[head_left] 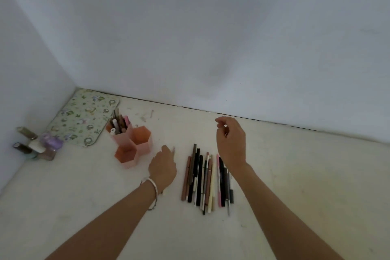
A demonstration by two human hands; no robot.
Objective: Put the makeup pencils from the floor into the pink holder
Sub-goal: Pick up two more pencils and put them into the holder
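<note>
– Pencils [205, 179] first: where do they lie?
– Most are on the floor [295, 175], to the right of the pink holder [129, 161] and a little nearer the person. They lie side by side in one tight row, all pointing the same way. Such a row, I judge, lets one be lifted off without scattering the rest.
– And the holder itself?
– It is three hexagonal cups joined together. The cup farthest from the person is crowded with pencils standing on end. The other two look empty from here, so there is room.
– The left hand?
– The left hand [162, 168] is low over the floor, between the holder and the row. Its back is to the camera and its fingers curl downward. A thin pale sliver shows past the fingertips and may be a pencil, but I cannot tell whether the hand grips anything.
– The right?
– The right hand [231, 143] hovers over the end of the row farthest from the holder. Its fingers are loosely curled, thumb near forefinger, with nothing visible in them. I would guess it is poised to pick.
– Anything else about?
– A flowered mat [84, 118] lies just behind the holder, in the corner. Some small bottles [38, 145] stand well to the holder's left, by the wall. Neither blocks the short path from row to holder
</note>
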